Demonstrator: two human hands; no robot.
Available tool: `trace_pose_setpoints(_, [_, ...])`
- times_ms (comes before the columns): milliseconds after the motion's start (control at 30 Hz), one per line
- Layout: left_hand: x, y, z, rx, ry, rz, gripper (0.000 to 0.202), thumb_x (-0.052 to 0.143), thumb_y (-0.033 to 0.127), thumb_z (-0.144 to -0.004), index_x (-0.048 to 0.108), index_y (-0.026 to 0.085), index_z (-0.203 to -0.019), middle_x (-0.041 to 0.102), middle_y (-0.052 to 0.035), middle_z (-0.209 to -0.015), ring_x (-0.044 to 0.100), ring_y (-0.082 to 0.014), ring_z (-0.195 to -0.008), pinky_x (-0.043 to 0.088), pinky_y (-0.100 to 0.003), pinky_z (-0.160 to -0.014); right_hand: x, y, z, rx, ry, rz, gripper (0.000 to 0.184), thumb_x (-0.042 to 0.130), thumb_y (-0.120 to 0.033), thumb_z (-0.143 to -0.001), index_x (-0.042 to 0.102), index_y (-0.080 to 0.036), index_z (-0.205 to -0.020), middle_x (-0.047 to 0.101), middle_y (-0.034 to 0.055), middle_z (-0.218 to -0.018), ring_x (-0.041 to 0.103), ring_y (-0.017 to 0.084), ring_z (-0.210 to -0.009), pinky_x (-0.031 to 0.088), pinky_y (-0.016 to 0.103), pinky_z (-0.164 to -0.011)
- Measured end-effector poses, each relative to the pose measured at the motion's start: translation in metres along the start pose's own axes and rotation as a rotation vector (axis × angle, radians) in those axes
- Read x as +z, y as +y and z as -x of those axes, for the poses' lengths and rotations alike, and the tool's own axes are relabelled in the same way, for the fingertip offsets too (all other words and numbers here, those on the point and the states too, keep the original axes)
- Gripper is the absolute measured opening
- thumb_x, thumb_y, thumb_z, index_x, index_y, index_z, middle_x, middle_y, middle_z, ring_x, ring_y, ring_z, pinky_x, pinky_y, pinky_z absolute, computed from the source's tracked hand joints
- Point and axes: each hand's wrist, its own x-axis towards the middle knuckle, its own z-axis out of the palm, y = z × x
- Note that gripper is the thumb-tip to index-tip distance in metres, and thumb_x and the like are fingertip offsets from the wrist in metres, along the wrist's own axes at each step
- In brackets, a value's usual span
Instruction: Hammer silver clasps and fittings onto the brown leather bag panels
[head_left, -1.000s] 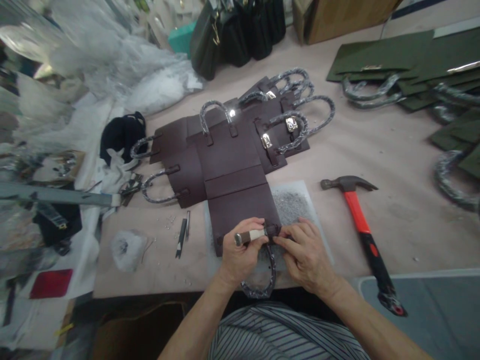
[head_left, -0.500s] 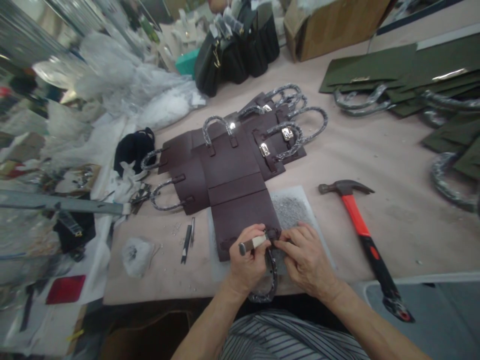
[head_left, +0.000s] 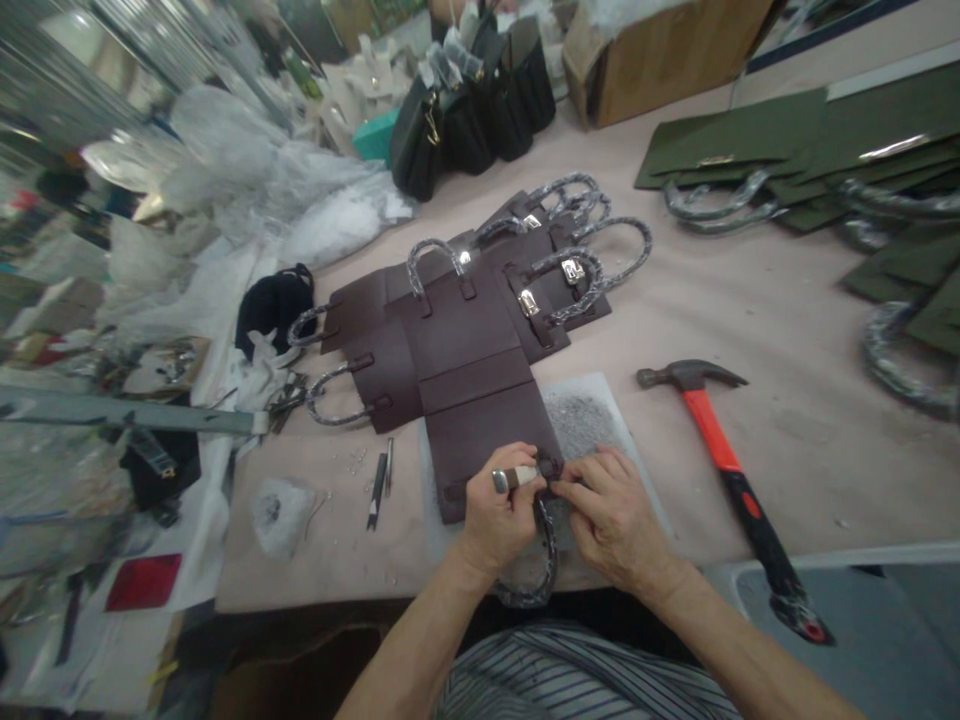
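A dark brown leather bag panel [head_left: 487,430] lies on a white board [head_left: 611,400] in front of me. Its plastic-wrapped carrying handle [head_left: 551,560] hangs toward my body. My left hand [head_left: 499,510] is closed around a short tool [head_left: 516,478] with a brown and cream handle and a metal end cap; its tip is hidden at the handle tab [head_left: 551,467]. With fingertips pinched together, my right hand [head_left: 611,510] holds the panel's edge by that tab. Exactly what lies between those fingertips is too small to see.
A claw hammer [head_left: 709,420] lies to the right. More brown panels [head_left: 465,320] with wrapped handles spread behind the work. Green panels [head_left: 742,135] are at the far right. Tweezers [head_left: 377,490] and a small plastic bag [head_left: 281,515] lie left; a cardboard box [head_left: 667,60] stands behind.
The tool in my left hand has tilted slightly, its capped end shifting right. Both hands stay at the tab. The whole view has shifted slightly.
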Motion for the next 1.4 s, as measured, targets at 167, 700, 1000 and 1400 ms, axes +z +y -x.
trace_pose_setpoints(167, [0.003, 0.002, 0.005, 0.041, 0.050, -0.040, 0.012, 0.057, 0.009, -0.092, 0.060, 0.018, -0.098, 0.071, -0.0067, -0.095, 0.071, -0.0199, -0.099, 0.062, -0.038, -0.092, 0.002, 0.005, 0.003, 0.055, 0.093, -0.043, 0.028, 0.045, -0.005, -0.088, 0.067, -0.016, -0.102, 0.062, 0.0074, -0.095, 0.055, 0.023, -0.093, 0.042, 0.045, -0.096])
trace_pose_setpoints(700, [0.009, 0.009, 0.024, 0.019, 0.131, -0.135, 0.012, 0.061, 0.011, -0.092, 0.063, 0.015, -0.103, 0.070, -0.0132, -0.106, 0.070, -0.0221, -0.105, 0.062, -0.039, -0.091, -0.017, 0.020, -0.099, 0.074, -0.596, 0.295, 0.013, 0.069, -0.030, -0.091, 0.068, -0.018, -0.086, 0.072, 0.0059, -0.090, 0.065, 0.021, -0.084, 0.034, 0.032, -0.075])
trace_pose_setpoints(1000, [0.010, 0.011, 0.025, 0.019, 0.131, -0.163, 0.011, 0.059, 0.010, -0.093, 0.063, 0.016, -0.102, 0.071, -0.0120, -0.102, 0.070, -0.0222, -0.103, 0.062, -0.039, -0.091, -0.015, 0.019, -0.107, -0.044, -0.695, 0.380, 0.018, 0.065, -0.033, -0.091, 0.066, -0.015, -0.093, 0.072, 0.0131, -0.091, 0.068, 0.028, -0.088, 0.036, 0.034, -0.075])
trace_pose_setpoints(1400, [0.004, 0.008, 0.010, 0.080, 0.095, -0.177, 0.012, 0.055, 0.010, -0.093, 0.062, 0.019, -0.095, 0.069, -0.0058, -0.091, 0.068, -0.0215, -0.098, 0.062, -0.039, -0.087, -0.021, 0.025, -0.114, 0.052, -0.700, 0.349, 0.018, 0.065, -0.036, -0.089, 0.069, -0.019, -0.092, 0.072, 0.0091, -0.079, 0.068, 0.025, -0.077, 0.031, 0.030, -0.061])
